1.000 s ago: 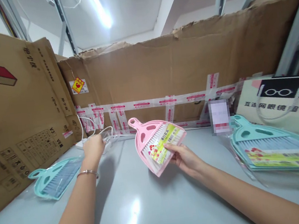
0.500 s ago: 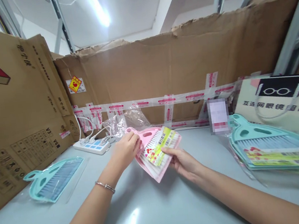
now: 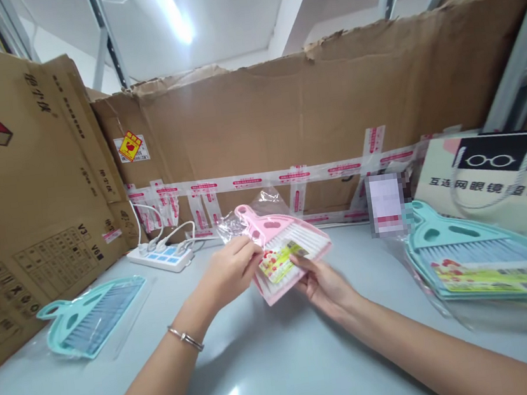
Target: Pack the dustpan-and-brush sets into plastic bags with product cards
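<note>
A pink dustpan and brush set (image 3: 291,229) is tilted above the table, handle pointing up and to the left. On its white bristles lies a yellow-green label card (image 3: 277,262) with red pictures. Clear plastic bag (image 3: 271,200) film shows around the handle. My right hand (image 3: 324,283) grips the set's lower right side, thumb on the card and fingers underneath. At the set's left edge, my left hand (image 3: 238,266) is closed in a pinch, seemingly on the plastic film; its fingertips are partly hidden.
A turquoise dustpan and brush set (image 3: 96,317) lies at the left, and stacked turquoise sets (image 3: 482,254) lie at the right. A power strip (image 3: 161,257) with plugged-in cables stands behind my left hand. Cardboard (image 3: 245,123) walls the back; a paper bag (image 3: 497,185) stands at the right.
The pink set has moved slightly up and to the right. My left hand has shifted from beside its handle to its left edge, so the handle now shows. The film has moved rightward with it.
</note>
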Motion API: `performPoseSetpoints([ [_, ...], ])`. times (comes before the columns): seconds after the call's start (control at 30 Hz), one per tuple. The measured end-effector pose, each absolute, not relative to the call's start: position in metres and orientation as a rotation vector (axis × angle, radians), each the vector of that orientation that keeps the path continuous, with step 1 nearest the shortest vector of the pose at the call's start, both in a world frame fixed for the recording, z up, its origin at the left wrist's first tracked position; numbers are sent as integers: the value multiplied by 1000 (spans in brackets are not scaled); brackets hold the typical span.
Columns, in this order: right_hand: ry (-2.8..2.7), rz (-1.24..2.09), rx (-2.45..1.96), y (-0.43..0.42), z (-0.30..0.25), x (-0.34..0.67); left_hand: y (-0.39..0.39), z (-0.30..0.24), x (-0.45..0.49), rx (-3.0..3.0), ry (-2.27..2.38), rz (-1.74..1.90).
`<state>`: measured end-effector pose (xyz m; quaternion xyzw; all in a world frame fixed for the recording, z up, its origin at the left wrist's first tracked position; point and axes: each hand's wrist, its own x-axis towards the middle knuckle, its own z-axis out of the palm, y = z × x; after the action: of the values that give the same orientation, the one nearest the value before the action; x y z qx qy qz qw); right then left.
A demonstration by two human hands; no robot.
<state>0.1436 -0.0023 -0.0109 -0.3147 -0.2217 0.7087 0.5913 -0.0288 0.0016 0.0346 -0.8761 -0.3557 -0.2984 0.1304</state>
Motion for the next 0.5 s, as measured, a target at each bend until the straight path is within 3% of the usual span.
performPoseSetpoints([
  [0.27,-446,1619,-731,1,-14,144,-4,24,-10,-2725,-949,-1033],
  [0.37,-393,1593,-710,1,-12,145,-1,24,-10,-2459,-1235,-1569],
  [0.5,-379,1552,-643,1,-8,146,2,21,-7,-2395,-2061,-2246],
])
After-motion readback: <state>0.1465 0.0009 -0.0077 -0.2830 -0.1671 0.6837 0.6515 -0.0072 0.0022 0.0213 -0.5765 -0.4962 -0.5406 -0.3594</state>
